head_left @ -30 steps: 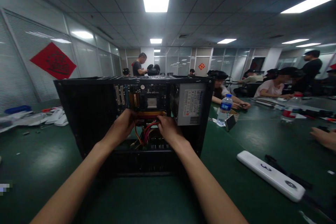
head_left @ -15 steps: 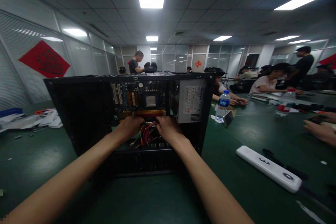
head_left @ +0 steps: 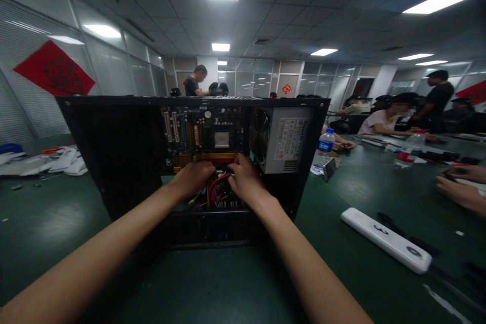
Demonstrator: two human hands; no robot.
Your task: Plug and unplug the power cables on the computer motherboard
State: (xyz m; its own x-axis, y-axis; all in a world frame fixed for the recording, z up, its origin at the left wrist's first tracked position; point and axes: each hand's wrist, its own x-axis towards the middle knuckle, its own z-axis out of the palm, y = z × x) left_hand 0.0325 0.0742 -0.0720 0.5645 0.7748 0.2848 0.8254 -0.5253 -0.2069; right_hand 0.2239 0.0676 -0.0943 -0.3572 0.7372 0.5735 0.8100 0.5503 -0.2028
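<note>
An open black computer case (head_left: 114, 152) stands on the green table (head_left: 212, 288) in front of me. Inside it I see the motherboard (head_left: 205, 134), a grey power supply (head_left: 286, 139) with a fan, and a bundle of red and yellow cables (head_left: 217, 191). Both my hands reach into the case just below the motherboard's lower edge. My left hand (head_left: 195, 176) is curled with its fingers closed near an orange strip. My right hand (head_left: 245, 179) is curled too, right above the cables. What either hand grips is hidden by the fingers.
A white power strip (head_left: 385, 240) lies on the table at right, with black cables beside it. A water bottle (head_left: 324, 148) stands behind the case. Another person's hands (head_left: 459, 187) rest at the right edge. Several people sit or stand further back. White clutter (head_left: 45, 162) lies at left.
My left hand slid right along the motherboard's lower edge, closer to my right hand. The view has shifted slightly, so the case looks larger and nearer.
</note>
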